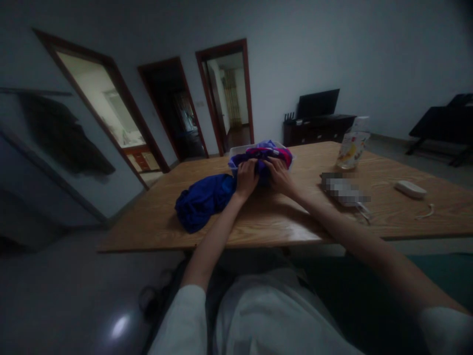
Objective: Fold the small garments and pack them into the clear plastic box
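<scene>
- Purple and pink cloth (pixel 271 154) sits heaped in a pale, shallow tub (pixel 233 151) at the middle of the frame, on the far half of the wooden counter (pixel 281 222).
- Left hand (pixel 247 178) lies on the near left edge of that heap, fingers curled down into the fabric; it looks clenched on a fold, though the dim light hides the fingertips.
- Right hand (pixel 280 176) rests just beside it, on the near right edge of the same heap, fingers bent over the cloth and pressing or gripping it; the two hands nearly touch.
- Blue garment (pixel 204 199) lies bunched on the counter left of centre, its right end touching the tub and passing under the left wrist.
- Doing this well, as I judge it: gather a full fold in each hand instead of pinching a corner, and lift evenly so the light tub does not tip or slide toward the counter's near edge.
- Keeping the blue garment clear of the grip would avoid dragging it along.
- Right of the hands lie a blurred grey item (pixel 343 191), a white remote-like object (pixel 410 189) and a printed packet (pixel 353 147) standing upright, all well apart from the cloth.
</scene>
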### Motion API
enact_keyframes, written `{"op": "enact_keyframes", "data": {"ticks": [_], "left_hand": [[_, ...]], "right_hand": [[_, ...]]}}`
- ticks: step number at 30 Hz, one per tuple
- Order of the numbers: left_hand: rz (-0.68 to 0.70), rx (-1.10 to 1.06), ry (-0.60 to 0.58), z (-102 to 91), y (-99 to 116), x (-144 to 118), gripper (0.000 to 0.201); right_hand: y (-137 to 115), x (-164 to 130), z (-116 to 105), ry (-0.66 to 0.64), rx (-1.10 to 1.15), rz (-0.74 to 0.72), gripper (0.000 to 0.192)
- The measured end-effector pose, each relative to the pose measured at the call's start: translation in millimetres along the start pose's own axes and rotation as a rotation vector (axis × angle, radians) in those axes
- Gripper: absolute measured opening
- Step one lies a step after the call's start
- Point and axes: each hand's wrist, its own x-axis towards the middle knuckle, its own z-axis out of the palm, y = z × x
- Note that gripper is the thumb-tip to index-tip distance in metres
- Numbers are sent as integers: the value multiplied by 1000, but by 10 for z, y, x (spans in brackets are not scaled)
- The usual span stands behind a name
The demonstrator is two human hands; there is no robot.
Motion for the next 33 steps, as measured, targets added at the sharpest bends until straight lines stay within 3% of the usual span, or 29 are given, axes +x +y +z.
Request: {"op": "enact_keyframes", "data": {"ticks": [10, 16, 24, 33], "left_hand": [[42, -93, 70, 8, 33, -29, 22], [175, -90, 67, 1, 102, -77, 47], [305, -20, 9, -55, 184, -85, 55], [169, -7, -66, 48, 125, -76, 45]], "right_hand": [[94, -10, 21, 66, -51, 16, 54], [92, 76, -22, 128, -7, 52, 39], [187, 101, -38, 157, 71, 129, 27], [207, 25, -17, 51, 52, 171, 50]]}}
